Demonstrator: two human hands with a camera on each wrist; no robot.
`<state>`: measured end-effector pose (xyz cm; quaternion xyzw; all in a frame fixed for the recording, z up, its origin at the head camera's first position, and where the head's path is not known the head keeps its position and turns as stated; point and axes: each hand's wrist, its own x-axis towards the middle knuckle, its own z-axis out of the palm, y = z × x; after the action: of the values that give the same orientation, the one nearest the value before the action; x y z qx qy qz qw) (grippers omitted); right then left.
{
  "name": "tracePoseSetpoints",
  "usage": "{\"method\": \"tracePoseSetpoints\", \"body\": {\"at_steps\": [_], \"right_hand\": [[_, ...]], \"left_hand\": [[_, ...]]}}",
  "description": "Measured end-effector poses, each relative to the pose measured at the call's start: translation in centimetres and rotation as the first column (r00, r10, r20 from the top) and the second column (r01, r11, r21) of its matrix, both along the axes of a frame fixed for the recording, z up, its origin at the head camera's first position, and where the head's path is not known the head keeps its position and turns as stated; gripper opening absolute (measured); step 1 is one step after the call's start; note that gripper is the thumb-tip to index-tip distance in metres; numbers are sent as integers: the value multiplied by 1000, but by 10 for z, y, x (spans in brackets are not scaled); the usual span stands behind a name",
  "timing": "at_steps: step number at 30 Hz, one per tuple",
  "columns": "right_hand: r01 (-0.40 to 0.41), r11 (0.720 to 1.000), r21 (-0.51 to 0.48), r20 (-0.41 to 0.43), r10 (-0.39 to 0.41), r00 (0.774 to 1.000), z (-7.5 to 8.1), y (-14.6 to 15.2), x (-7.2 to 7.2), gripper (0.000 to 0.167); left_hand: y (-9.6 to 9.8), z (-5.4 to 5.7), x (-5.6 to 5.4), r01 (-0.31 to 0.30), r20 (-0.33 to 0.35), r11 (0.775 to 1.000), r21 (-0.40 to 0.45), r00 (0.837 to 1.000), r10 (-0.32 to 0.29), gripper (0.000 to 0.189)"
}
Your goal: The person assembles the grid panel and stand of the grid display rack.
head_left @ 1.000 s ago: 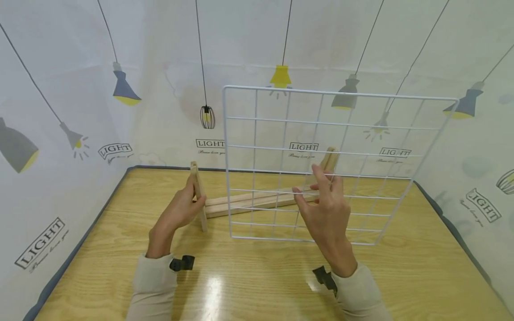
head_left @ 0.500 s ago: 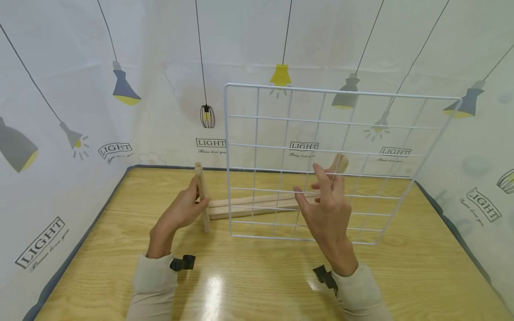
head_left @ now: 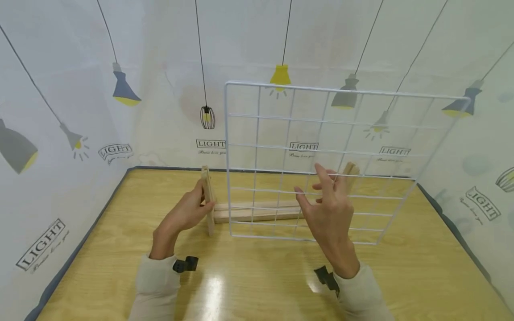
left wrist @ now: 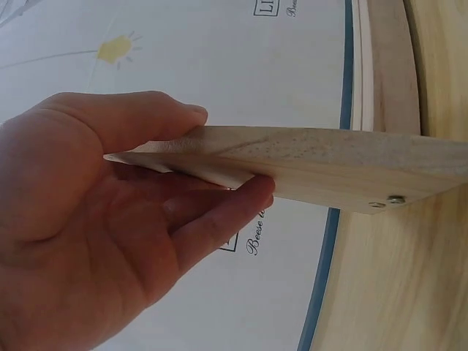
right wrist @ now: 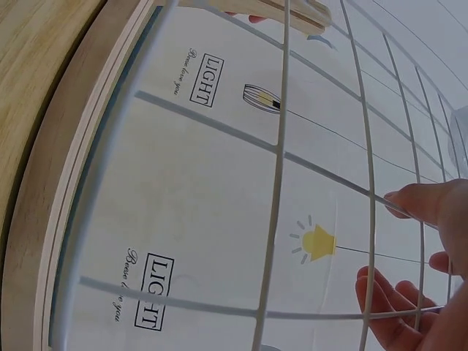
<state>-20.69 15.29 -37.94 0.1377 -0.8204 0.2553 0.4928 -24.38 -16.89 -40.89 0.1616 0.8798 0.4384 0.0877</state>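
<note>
A wooden stand [head_left: 261,213] has a long grooved crossbar with an upright piece at each end. Its left upright [head_left: 208,200] is pinched between the thumb and fingers of my left hand [head_left: 186,211]. Two screw heads show low on that upright [left wrist: 314,157] in the left wrist view. My right hand [head_left: 329,214] grips a white wire grid panel [head_left: 289,119], its fingers curled about the wires. The panel stands tilted in front of the crossbar. Behind my right hand the stand's right upright [head_left: 351,171] is partly hidden.
The stand and panel are over a wood-grain table [head_left: 257,276]. A pale wall covering [head_left: 168,133] printed with lamps rises at the back and both sides, with a dark blue edge along the table.
My left hand has shifted slightly right with the stand's left end. The right upright has moved right and down, and the crossbar lies straighter across. The grid panel has turned only a little.
</note>
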Motion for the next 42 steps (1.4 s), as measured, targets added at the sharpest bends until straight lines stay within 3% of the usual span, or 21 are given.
{"method": "tracePoseSetpoints", "body": {"at_steps": [7, 12, 21, 42], "right_hand": [[-27, 1000, -8, 13, 27, 1000, -1, -4, 8, 64], [-49, 999, -16, -3, 49, 999, 9, -10, 8, 64], [-64, 997, -47, -76, 60, 995, 31, -16, 1, 62], [-83, 995, -58, -136, 74, 988, 73, -22, -14, 61]], "left_hand": [[3, -8, 10, 20, 29, 1000, 12, 999, -20, 70], [6, -9, 14, 39, 38, 998, 42, 998, -41, 68], [8, -7, 12, 68, 19, 997, 48, 997, -69, 67], [9, 1, 5, 30, 27, 997, 74, 999, -32, 67]]}}
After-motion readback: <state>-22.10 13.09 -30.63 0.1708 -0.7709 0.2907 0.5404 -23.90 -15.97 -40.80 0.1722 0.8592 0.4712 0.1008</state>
